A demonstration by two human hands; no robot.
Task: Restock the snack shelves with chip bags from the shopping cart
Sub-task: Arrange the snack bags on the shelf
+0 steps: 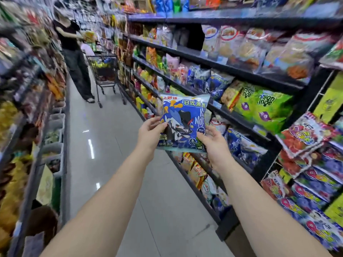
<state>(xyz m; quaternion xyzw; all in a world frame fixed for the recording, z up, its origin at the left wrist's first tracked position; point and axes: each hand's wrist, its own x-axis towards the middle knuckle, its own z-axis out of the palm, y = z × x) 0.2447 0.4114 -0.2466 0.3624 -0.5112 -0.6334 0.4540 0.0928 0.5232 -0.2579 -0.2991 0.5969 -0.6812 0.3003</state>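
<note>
Forearms stretched out up front | left hand (150, 134) pinches blue chip bag (183, 115) by its left edge, fingers curled | right hand (213, 145) grips its lower right corner | bag's upright mid-aisle, near the snack shelves (241, 72) on the right | shopping cart (104, 71) way down the aisle beside another person (74, 52)

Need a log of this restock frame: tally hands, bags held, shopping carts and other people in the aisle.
Hands: 2 (left hand, right hand)
Held blue chip bag: 1
Wire shopping cart: 1
Other person: 1
Total: 5
</note>
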